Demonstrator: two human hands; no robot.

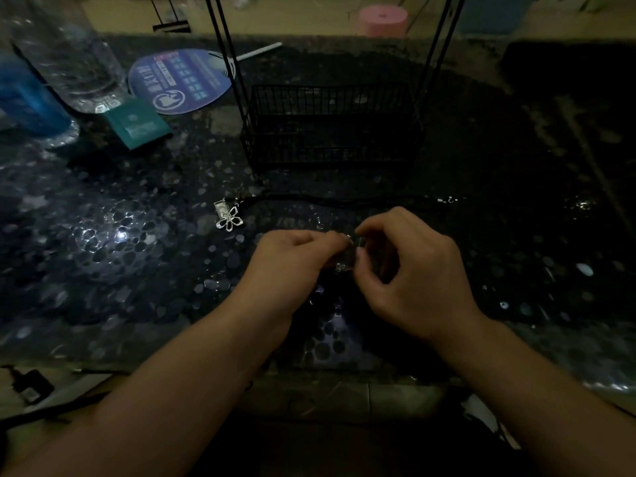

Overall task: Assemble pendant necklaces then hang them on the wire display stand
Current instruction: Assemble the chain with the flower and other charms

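Clearly assembly is underway — the left hand [292, 256] and right hand [409, 270] pinch a tiny silver fitting [341, 267] on a dark cord above the glossy pebble-patterned table [103, 242]. Next comes fine threading. A silver flower pendant [230, 219] lies left, near the black wire display stand [330, 125] — nothing visibly hung.

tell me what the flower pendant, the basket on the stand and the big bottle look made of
Flower pendant: probably polished silver-tone metal, glinting bright in open outline petals. Basket: thin black wire, likely coated metal, matte, see-through grid. Big bottle: clear plastic by its look, transparent with ribbed highlights.
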